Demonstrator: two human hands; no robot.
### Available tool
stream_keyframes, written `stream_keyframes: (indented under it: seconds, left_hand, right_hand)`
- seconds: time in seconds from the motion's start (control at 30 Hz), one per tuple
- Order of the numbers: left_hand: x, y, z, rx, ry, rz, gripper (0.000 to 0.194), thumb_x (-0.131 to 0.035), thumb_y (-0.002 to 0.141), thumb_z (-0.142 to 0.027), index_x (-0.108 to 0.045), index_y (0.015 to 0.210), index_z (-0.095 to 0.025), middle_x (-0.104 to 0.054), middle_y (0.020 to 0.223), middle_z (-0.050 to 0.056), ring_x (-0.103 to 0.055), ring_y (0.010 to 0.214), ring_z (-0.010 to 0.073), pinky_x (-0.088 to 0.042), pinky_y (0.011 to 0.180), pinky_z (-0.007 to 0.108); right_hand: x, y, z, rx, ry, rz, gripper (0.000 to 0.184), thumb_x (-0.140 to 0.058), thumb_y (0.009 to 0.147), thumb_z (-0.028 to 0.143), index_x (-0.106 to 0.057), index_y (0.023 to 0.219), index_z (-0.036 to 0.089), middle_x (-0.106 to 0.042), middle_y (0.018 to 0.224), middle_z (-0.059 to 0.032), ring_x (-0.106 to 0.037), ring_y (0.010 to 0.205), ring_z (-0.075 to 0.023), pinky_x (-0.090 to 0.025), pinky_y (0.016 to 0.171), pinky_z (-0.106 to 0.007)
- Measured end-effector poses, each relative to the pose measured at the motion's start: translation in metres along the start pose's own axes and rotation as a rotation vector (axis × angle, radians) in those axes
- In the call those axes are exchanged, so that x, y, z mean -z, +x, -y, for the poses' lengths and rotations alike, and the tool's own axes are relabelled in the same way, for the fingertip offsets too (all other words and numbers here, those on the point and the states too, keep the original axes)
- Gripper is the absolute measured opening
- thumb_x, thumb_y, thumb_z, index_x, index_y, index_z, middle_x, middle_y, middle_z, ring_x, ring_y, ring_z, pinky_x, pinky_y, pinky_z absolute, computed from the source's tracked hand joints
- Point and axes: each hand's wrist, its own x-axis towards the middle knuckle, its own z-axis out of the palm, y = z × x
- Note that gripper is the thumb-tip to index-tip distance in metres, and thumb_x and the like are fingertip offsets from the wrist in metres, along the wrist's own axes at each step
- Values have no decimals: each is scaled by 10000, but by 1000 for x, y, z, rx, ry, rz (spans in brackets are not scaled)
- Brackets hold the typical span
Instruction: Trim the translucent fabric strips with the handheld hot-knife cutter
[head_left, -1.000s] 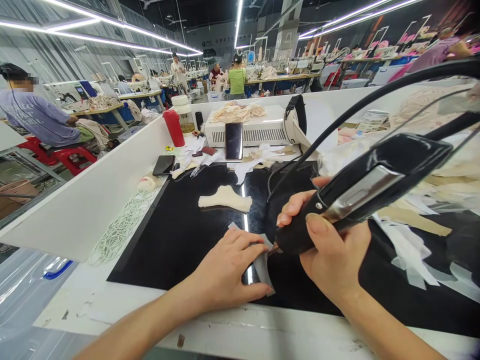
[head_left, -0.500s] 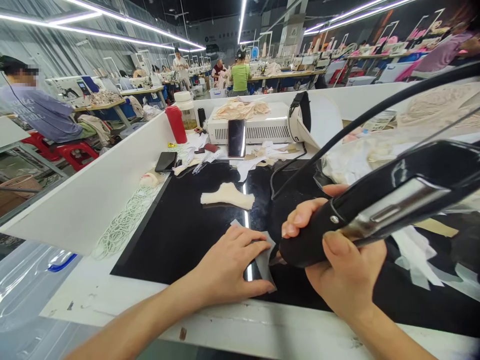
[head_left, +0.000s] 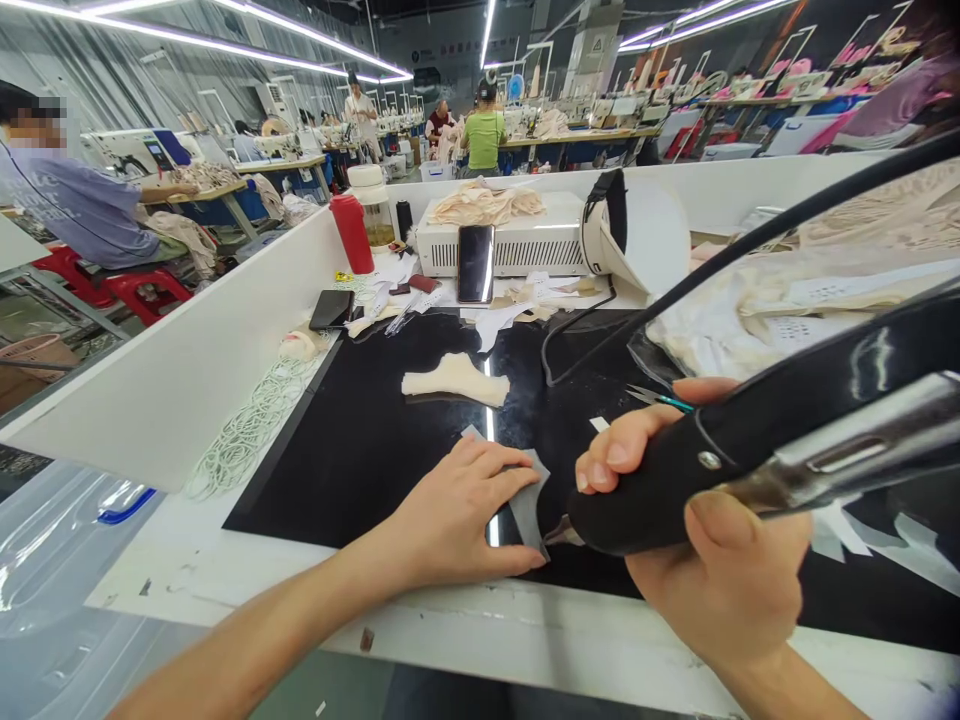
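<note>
My left hand (head_left: 472, 510) lies flat with fingers spread on a thin grey translucent piece (head_left: 531, 500), pressing it to the black board (head_left: 330, 450). Part of that piece is hidden under the fingers. My right hand (head_left: 720, 560) is wrapped round a black corded hand tool (head_left: 637, 500) with a metal lever along its side. The tool's narrow metal tip (head_left: 561, 532) points left, close to the lower right edge of the grey piece; whether they touch I cannot tell. Beyond my left hand a cream fabric piece (head_left: 456, 380) lies on the board.
Scissors (head_left: 658, 398) lie behind my right hand. A thick black cable (head_left: 720, 255) arcs across the right. At the back stand a phone (head_left: 476, 263), a white vented box (head_left: 525, 240) and a red cup (head_left: 351, 235). Looped cord (head_left: 247, 430) lies left; bagged fabric (head_left: 750, 310) lies right.
My right hand and the tool have shifted right, the tip staying near the grey piece's edge. Scissors and a small white strip now show behind that hand. My left hand has barely moved.
</note>
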Motion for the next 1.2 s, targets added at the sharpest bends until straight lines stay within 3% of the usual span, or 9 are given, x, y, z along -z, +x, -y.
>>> stream_keyframes:
  seconds: [0.23, 0.4, 0.67, 0.83, 1.2]
  left_hand:
    - [-2, 1, 1, 7, 5, 2, 666, -852, 806, -440, -608, 1389, -232, -592, 1475, 89, -529, 1372, 291, -204, 1294, 565]
    - [-5, -1, 4, -9, -22, -32, 718, -867, 792, -450, -586, 1409, -214, -592, 1471, 106, -534, 1373, 301, -200, 1285, 599]
    - [-8, -6, 8, -95, -90, -115, 241, -724, 940, -284, -704, 1173, -225, -681, 1332, 63, -621, 1267, 229, -230, 1277, 534]
    - [-11, -7, 10, -121, -70, -138, 161, -678, 970, -247, -719, 1122, -213, -707, 1275, 50, -644, 1222, 210, -227, 1277, 514]
    - [-8, -6, 11, -99, -71, -193, 149, -606, 1014, -201, -713, 1117, -204, -720, 1228, 51, -672, 1154, 186, -283, 1255, 502]
  right_hand:
    - [2, -2, -3, 1, -2, 35, 363, -825, 849, 355, -645, 1160, 306, -671, 781, 21, -615, 648, -173, -534, 625, -339]
    - [3, 1, 0, 27, 7, -3, 411, -879, 776, 379, -671, 1118, 289, -674, 750, 17, -615, 610, -174, -535, 579, -327]
    - [13, 7, 10, 32, -23, -48, 452, -921, 703, 390, -712, 1091, 287, -686, 722, 20, -616, 585, -167, -552, 520, -298]
    - [12, 17, 8, 58, -15, -125, 475, -948, 652, 378, -718, 1061, 304, -691, 704, 39, -614, 593, -155, -567, 563, -271]
    - [10, 16, -5, 83, -50, -64, 458, -901, 735, 393, -673, 1119, 294, -683, 759, 40, -615, 611, -154, -540, 578, -296]
